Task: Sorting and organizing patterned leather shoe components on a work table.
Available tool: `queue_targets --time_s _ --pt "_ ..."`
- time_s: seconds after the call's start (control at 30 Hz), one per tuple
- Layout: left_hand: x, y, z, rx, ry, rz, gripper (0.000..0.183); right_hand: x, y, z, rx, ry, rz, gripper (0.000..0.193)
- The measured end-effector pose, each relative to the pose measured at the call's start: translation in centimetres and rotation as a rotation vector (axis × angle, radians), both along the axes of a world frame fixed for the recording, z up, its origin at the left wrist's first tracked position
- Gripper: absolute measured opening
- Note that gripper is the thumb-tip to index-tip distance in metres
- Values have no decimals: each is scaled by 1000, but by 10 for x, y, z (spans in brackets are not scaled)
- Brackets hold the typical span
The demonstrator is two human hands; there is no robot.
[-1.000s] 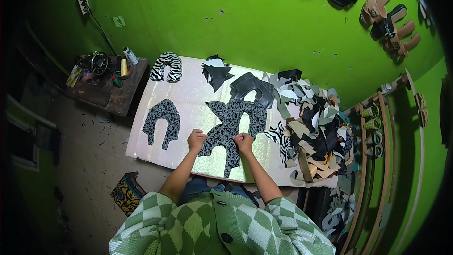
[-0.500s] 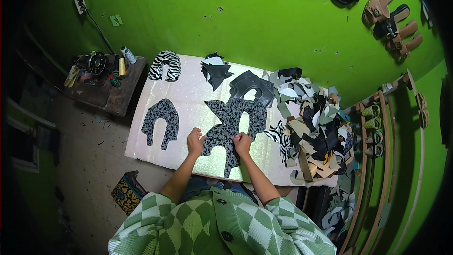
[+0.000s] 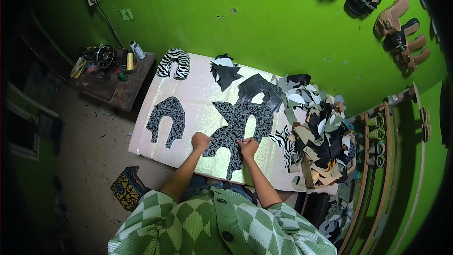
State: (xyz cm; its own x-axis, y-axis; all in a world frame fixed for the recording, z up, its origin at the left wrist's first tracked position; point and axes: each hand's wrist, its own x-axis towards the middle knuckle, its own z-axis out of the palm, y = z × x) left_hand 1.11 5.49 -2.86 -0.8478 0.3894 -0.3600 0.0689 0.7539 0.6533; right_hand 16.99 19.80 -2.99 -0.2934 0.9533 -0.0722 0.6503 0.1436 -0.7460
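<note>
In front of me, black pieces with a grey line pattern, cut like shoe uppers, lie flat on the pale shiny table (image 3: 188, 160). My left hand (image 3: 200, 142) is closed at the left edge of the nearer black patterned piece (image 3: 221, 139), fingertips on that edge. Closed too, my right hand (image 3: 248, 148) pinches near the line where this piece meets the farther patterned piece (image 3: 257, 115). A separate arch-shaped patterned piece (image 3: 166, 113) lies to the left. Beyond the joined pair are plain black pieces (image 3: 252, 87), stacked and partly overlapped.
Zebra-striped arched pieces (image 3: 165, 66) and a small pile of black scraps (image 3: 224, 75) lie at the back. Mixed offcuts (image 3: 321, 127) heap up on the right, with a cardboard box (image 3: 309, 172). A sewing machine (image 3: 104, 56) stands far left; a shoe rack (image 3: 365, 160) is at right.
The view has shifted a little, so the scene sits slightly right. My left hand has closed more tightly at the piece's edge; the right keeps its pinch. The patterned pieces lie much as before.
</note>
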Motion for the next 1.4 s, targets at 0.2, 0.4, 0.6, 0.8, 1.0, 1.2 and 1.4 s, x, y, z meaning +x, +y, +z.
queue_targets --time_s 0.2,0.4,0.6,0.8,1.0,1.2,1.4 --pt "-13 -7 -8 14 -130 -22 23 6 -15 12 -121 100 -26 32" --pt "-20 -52 -4 101 -104 -12 24 -11 -36 14 -194 218 173 24" --pt "-5 -61 -10 205 65 90 22 -24 -41 13 -10 205 330 18" --pt "15 -60 26 213 581 -215 20 -21 -50 30 427 112 649 11" --pt "36 -69 31 217 689 -482 40 -18 -64 24 440 2 924 34" --pt "50 -70 36 -32 708 -605 50 -15 -71 33 637 -416 1096 43" --pt "39 -66 39 -70 676 -638 49 -20 -75 33 829 -573 1099 45"
